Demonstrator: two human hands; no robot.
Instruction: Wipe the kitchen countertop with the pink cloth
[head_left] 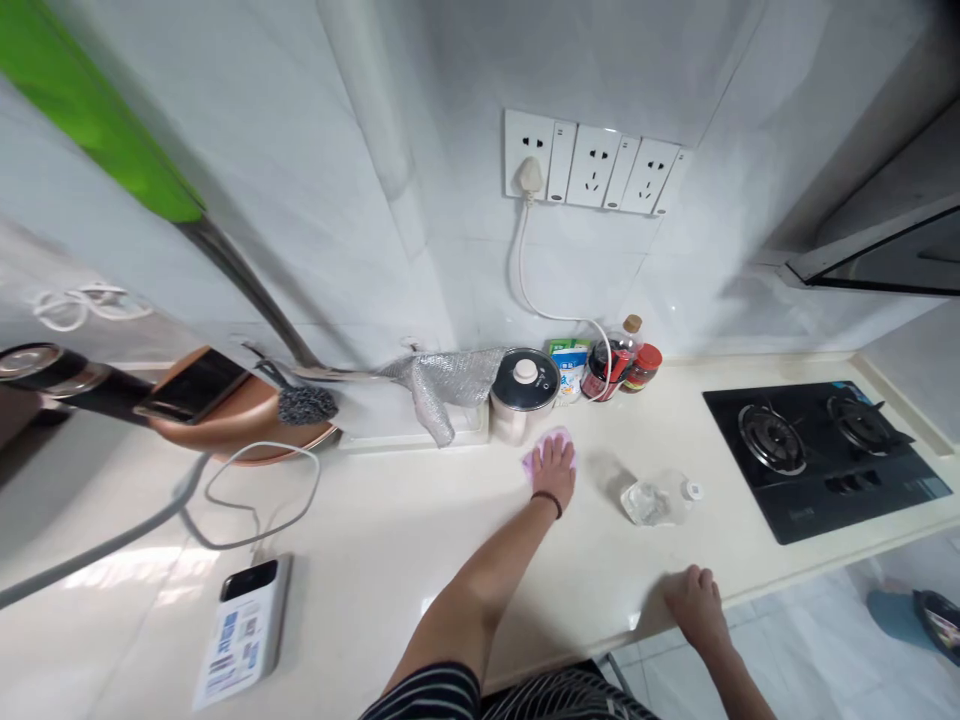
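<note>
Pink cloth (557,431) beneath left hand (553,473)

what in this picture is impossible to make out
Head view: middle of the pink cloth, hidden under the left hand.
Head view: small print on the white device, too blurred.
Head view: upper end of the green handle, cut off by the edge.
Head view: palm of the right hand, hidden by its back.
</note>
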